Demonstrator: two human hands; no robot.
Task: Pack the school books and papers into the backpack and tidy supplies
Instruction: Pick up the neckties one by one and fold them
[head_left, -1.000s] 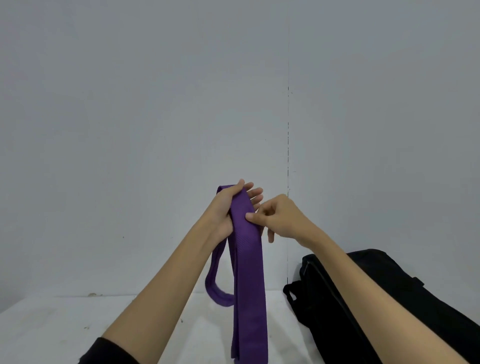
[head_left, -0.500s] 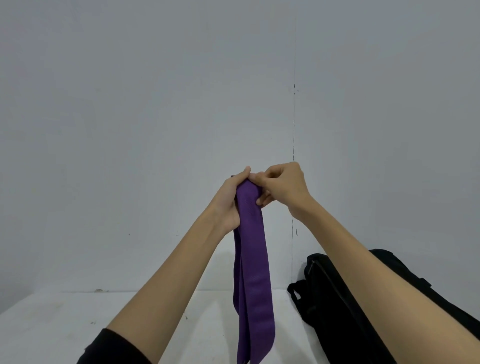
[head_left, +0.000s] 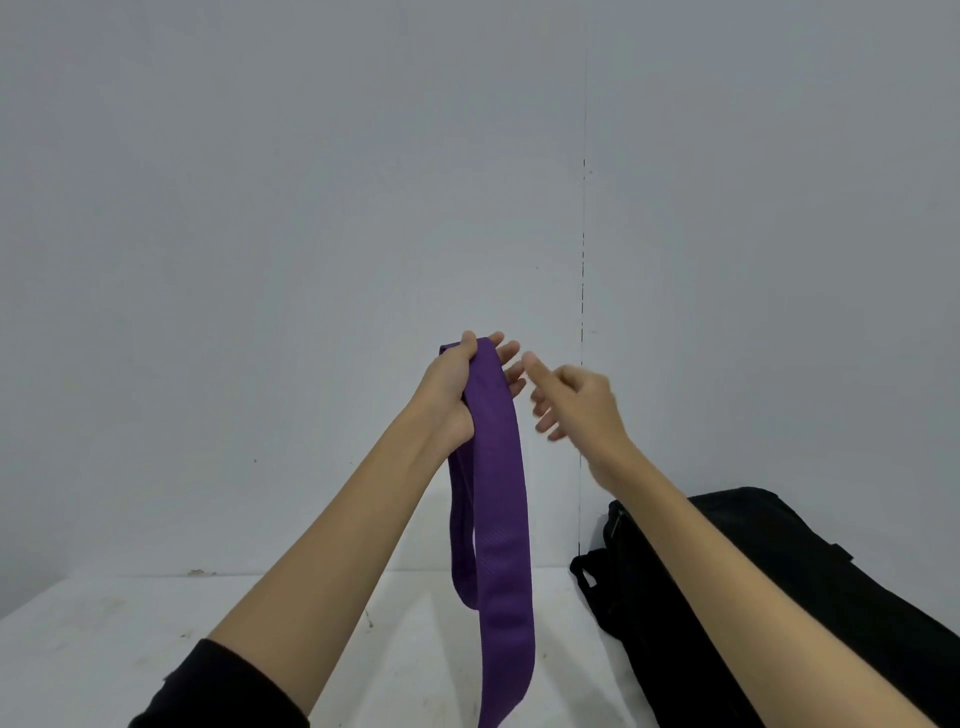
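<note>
While the left hand (head_left: 454, 387) grips the limp, light purple tie (head_left: 498, 488) at its fold, the right hand (head_left: 576, 397) hovers slack; pinching there suits it.

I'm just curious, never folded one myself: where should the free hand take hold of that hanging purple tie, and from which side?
Probably low on the wide front blade of the purple tie, coming from the right, where the open right hand already is. The left hand grips the folded top, so the tie hangs flat and slack over the white table; fingers could pinch its right edge and lift it up into a fold.
</note>
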